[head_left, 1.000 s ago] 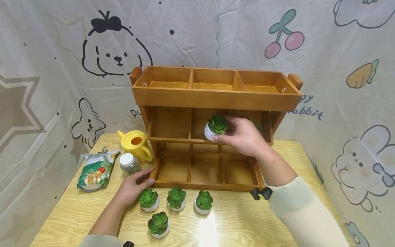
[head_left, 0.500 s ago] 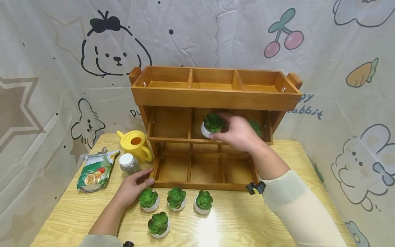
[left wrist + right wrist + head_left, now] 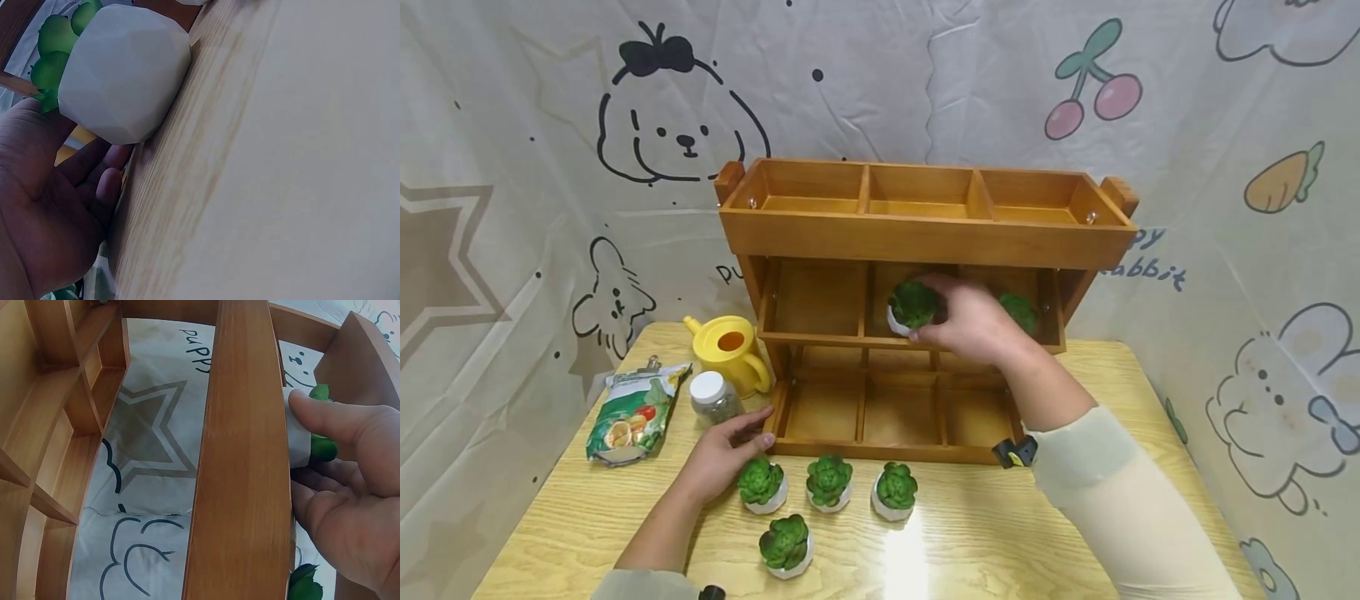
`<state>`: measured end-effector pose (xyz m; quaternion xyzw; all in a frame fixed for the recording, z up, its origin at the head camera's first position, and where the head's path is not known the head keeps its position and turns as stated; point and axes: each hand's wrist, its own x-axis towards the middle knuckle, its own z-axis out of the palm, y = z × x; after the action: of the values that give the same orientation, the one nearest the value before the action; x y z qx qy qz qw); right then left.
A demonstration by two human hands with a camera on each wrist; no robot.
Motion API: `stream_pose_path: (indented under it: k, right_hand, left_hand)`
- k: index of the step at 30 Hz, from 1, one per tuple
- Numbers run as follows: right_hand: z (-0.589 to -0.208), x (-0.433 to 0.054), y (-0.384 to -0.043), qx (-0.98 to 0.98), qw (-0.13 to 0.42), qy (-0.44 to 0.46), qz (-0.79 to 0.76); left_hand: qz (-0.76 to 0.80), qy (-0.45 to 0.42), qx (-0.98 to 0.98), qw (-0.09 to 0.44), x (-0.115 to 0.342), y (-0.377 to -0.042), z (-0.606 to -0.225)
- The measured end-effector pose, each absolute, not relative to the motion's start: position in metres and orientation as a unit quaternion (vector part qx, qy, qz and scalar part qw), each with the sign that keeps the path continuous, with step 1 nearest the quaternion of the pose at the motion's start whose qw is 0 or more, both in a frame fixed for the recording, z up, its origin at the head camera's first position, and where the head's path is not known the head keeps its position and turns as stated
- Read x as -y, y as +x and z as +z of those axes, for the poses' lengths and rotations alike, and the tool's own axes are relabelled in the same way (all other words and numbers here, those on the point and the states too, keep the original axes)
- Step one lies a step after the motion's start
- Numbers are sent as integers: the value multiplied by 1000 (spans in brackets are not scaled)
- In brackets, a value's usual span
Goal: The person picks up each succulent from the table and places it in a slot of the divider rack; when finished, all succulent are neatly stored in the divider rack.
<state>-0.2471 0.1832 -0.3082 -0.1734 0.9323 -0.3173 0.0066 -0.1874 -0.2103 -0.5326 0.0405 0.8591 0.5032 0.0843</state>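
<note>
In the head view, my right hand [image 3: 966, 321] holds a potted succulent [image 3: 912, 307], fingers and thumb around its white faceted pot. The plant is in the middle compartment of the middle tier of a wooden three-tier rack [image 3: 928, 237]. The right wrist view shows the pot [image 3: 299, 428] low behind the tier's front board, thumb on its side. Another succulent [image 3: 1018, 312] sits in the right compartment, partly behind my hand. My left hand [image 3: 726, 454] holds the bottom tier's left front corner between thumb and fingers, close beside a potted succulent [image 3: 762, 485] on the table.
More potted succulents [image 3: 829, 483] stand on the table [image 3: 1000, 533] before the rack. Left of it are a yellow watering can [image 3: 730, 354], a white-capped jar [image 3: 715, 398] and a clipped green-and-white bag [image 3: 636, 412]. A printed curtain [image 3: 850, 83] hangs behind.
My right hand has moved the succulent slightly left and back, lower into the middle compartment. The succulent on the right shows more now. My left hand stays at the corner.
</note>
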Motion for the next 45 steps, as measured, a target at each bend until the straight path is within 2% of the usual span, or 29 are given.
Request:
stream_pose_path:
  k: [12, 45]
  right_hand:
    - [-309, -181, -245, -940, 9, -187, -286]
    - [-308, -201, -218, -890, 36, -180, -417]
  left_hand:
    - [504, 39, -858, 85, 209, -185, -529]
    - [496, 39, -863, 82, 208, -185, -525]
